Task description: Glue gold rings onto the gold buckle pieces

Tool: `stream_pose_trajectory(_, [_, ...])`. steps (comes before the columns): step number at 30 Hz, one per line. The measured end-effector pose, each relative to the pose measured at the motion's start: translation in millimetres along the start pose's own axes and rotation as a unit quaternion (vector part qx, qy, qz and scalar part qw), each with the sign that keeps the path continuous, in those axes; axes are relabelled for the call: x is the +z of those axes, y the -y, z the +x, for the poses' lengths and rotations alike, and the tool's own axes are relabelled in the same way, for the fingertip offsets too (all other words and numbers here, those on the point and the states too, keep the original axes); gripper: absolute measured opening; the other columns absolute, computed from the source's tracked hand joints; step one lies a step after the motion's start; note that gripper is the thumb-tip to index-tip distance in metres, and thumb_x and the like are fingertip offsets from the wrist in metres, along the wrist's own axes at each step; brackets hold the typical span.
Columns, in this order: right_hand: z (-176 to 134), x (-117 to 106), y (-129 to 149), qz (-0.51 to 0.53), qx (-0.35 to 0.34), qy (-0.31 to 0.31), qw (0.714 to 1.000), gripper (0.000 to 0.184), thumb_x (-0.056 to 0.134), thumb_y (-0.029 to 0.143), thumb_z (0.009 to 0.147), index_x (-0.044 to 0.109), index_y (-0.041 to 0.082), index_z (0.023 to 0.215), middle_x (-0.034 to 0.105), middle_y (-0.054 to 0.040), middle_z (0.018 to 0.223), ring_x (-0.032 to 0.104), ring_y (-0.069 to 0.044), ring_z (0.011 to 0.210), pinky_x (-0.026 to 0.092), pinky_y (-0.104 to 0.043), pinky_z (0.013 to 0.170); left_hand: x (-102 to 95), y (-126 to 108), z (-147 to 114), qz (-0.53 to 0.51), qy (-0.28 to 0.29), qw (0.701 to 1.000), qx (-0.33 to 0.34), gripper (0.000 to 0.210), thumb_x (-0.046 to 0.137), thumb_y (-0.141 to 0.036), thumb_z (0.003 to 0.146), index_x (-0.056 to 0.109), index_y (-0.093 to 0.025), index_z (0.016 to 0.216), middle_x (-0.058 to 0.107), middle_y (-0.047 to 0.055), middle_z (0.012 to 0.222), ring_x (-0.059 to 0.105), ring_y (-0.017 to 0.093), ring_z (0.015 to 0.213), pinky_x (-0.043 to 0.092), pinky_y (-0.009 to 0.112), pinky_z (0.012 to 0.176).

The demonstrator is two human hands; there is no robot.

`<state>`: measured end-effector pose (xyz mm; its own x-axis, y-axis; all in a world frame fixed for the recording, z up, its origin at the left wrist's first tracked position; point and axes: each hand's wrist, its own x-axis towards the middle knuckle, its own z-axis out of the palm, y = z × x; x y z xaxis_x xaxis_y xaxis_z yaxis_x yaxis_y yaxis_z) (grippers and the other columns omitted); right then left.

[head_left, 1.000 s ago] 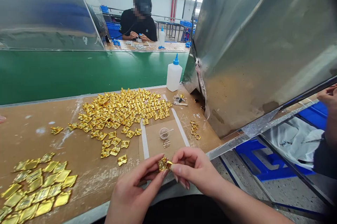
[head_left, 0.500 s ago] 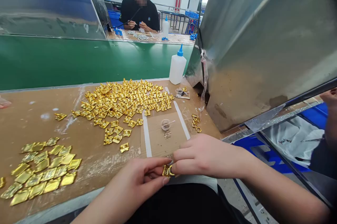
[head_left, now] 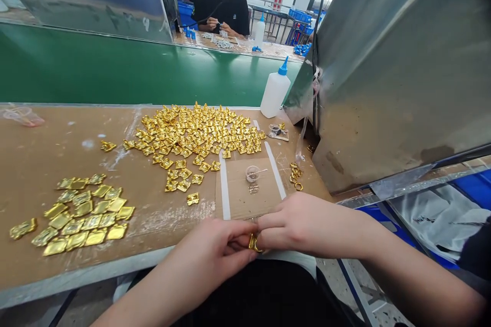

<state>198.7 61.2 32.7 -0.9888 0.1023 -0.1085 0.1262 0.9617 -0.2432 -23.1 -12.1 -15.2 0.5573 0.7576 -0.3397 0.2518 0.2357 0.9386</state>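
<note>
At the table's front edge, my left hand (head_left: 226,245) pinches a small shiny gold piece (head_left: 251,241) between thumb and fingers. My right hand (head_left: 293,222) is closed against it from the other side, its fingers on a gold ring (head_left: 259,249) that touches the piece. Fingers partly hide both parts. Just beyond my hands, a small clear cup (head_left: 252,173) with a white stick across it rests on a cardboard sheet (head_left: 235,199). A few loose gold rings (head_left: 295,173) lie beyond my right hand.
A large heap of gold pieces (head_left: 199,130) covers the table's middle, with flat gold plates (head_left: 84,222) at left. A white bottle with blue tip (head_left: 275,94) stands at the back. A metal panel (head_left: 383,86) rises at right. Across the green strip (head_left: 115,71), another person (head_left: 222,7) works.
The view has shifted, so the table things appear farther right and mostly higher. My hands stay together on the gold piece and ring, which have turned slightly between my fingers.
</note>
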Motion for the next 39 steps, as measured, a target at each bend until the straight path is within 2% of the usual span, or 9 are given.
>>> stream_pose_trajectory(8, [2.5,-0.8,2.6,0.004,0.012,0.024,1.000,0.011,0.051,0.020,0.108,0.062,0.021,0.107,0.071,0.0019,0.104,0.060,-0.011,0.073,0.034,-0.030,0.060,1.5,3.7,-1.1,0.073,-0.023,0.997,0.009,0.008,0.057,-0.020,0.082,0.062,-0.019,0.075,0.063,-0.004,0.072,0.060,0.015,0.071,0.038,0.022,0.061])
stream_pose_trajectory(18, [4.8,-2.5,4.9,-0.050,0.000,0.043,0.998,0.012,0.048,0.016,0.107,0.060,0.019,0.103,0.068,0.0002,0.098,0.055,-0.012,0.066,0.030,-0.033,0.056,3.4,7.4,-0.9,0.102,-0.039,0.993,0.033,0.017,0.049,-0.017,0.083,0.066,-0.019,0.080,0.057,-0.003,0.070,0.051,0.013,0.066,0.032,0.022,0.057])
stream_pose_trajectory(21, [4.0,-1.8,5.1,-0.056,-0.013,0.038,0.998,0.011,0.048,0.015,0.107,0.059,0.019,0.105,0.067,0.0001,0.099,0.053,-0.012,0.065,0.031,-0.033,0.056,3.3,7.5,-3.1,0.101,-0.038,0.994,0.034,0.018,0.049,-0.017,0.082,0.066,-0.019,0.079,0.055,-0.003,0.068,0.048,0.013,0.064,0.030,0.023,0.056])
stream_pose_trajectory(24, [2.4,-1.0,4.6,-0.043,-0.026,0.023,0.998,0.012,0.048,0.017,0.107,0.060,0.018,0.106,0.067,-0.0002,0.099,0.054,-0.011,0.066,0.034,-0.032,0.056,3.1,4.2,-6.0,0.105,-0.044,0.993,0.034,0.014,0.050,-0.018,0.083,0.059,-0.019,0.072,0.049,-0.005,0.064,0.042,0.012,0.061,0.027,0.024,0.055])
stream_pose_trajectory(28, [0.9,0.3,4.1,-0.026,-0.033,0.013,0.999,0.013,0.048,0.019,0.108,0.061,0.018,0.106,0.067,-0.0005,0.103,0.054,-0.011,0.068,0.037,-0.032,0.058,4.2,0.3,-9.2,0.112,-0.040,0.992,0.038,0.014,0.050,-0.017,0.084,0.056,-0.020,0.073,0.048,-0.006,0.065,0.041,0.011,0.062,0.026,0.024,0.055])
stream_pose_trajectory(36, [2.0,3.1,6.8,-0.042,-0.050,0.018,0.998,0.018,0.046,0.019,0.108,0.060,0.018,0.099,0.066,-0.0013,0.094,0.052,-0.012,0.068,0.033,-0.030,0.061,4.6,-1.8,-9.7,0.158,-0.042,0.985,0.055,0.019,0.051,-0.013,0.082,0.045,-0.020,0.065,0.039,-0.007,0.059,0.035,0.010,0.057,0.022,0.026,0.052])
stream_pose_trajectory(39, [1.9,4.7,6.6,-0.036,-0.046,0.011,0.998,0.020,0.044,0.019,0.109,0.062,0.017,0.100,0.066,-0.0020,0.095,0.052,-0.012,0.069,0.033,-0.029,0.062,5.0,-0.8,-9.4,0.170,-0.050,0.983,0.055,0.019,0.053,-0.013,0.082,0.048,-0.020,0.065,0.040,-0.007,0.059,0.038,0.010,0.057,0.023,0.025,0.052])
